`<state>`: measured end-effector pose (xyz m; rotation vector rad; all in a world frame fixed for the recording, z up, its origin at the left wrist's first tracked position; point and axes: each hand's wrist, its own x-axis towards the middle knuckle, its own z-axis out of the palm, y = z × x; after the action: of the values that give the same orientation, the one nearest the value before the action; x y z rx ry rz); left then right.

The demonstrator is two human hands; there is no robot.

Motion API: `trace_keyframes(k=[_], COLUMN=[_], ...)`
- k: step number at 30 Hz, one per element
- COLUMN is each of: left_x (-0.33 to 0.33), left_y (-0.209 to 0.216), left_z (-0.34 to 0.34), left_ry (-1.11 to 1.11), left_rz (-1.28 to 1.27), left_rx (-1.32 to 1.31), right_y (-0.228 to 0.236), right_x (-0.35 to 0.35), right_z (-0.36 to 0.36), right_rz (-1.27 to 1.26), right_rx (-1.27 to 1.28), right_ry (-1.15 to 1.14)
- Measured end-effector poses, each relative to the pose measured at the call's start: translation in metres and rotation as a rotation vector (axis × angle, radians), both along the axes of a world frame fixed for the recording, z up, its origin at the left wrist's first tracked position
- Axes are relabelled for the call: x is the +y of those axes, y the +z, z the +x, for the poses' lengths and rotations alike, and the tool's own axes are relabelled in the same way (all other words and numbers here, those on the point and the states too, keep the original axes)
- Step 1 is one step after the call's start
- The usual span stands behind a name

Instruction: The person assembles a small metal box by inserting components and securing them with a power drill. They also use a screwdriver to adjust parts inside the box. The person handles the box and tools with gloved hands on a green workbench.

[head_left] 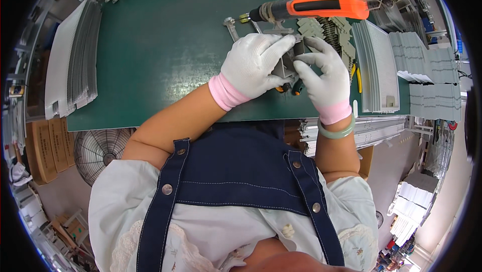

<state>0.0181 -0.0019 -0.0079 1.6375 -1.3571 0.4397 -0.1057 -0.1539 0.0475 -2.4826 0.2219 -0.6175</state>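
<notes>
Channel piece (287, 66), grey, between hands over desk (150, 46); left hand (254, 64): fingers closed on it; right hand (325, 71): fingers half-curled at edge, grip unclear. Step: likely aligning; next move calls for steady hold.

Green worktable (150, 46) above a seemingly grey floor (389, 169)

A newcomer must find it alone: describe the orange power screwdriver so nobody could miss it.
Look to the green worktable and the white-gloved left hand and right hand over it. Just above them in the picture, the power screwdriver stretches crosswise, its tip pointing left. Its long, bright orange body sets it apart from the pale panels and grey-green parts nearby.
</notes>
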Motion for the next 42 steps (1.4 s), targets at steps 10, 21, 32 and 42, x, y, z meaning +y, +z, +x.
trace_keyframes(k=[10, 21, 32, 42], left_x=[0.0, 0.005, 0.001, 0.004], left_y=[0.001, -0.001, -0.004, 0.001], left_z=[0.002, 0.004, 0.005, 0.005], left_ry=[-0.025, -0.022, -0.021, -0.019], left_rz=[-0.049, -0.009, -0.02, -0.006], left_rx=[-0.005, -0.012, -0.024, -0.001], right_y=[0.01, -0.017, 0.0, 0.004], right_x=[-0.018, -0.012, -0.014, 0.003], right_z=[0.004, -0.013, -0.017, -0.008], right_rz=[0.415, -0.504, -0.703, -0.255], right_rx=[0.084, -0.144, -0.158, -0.102], right_ry=[0.059, 0.192, 0.247, 0.178])
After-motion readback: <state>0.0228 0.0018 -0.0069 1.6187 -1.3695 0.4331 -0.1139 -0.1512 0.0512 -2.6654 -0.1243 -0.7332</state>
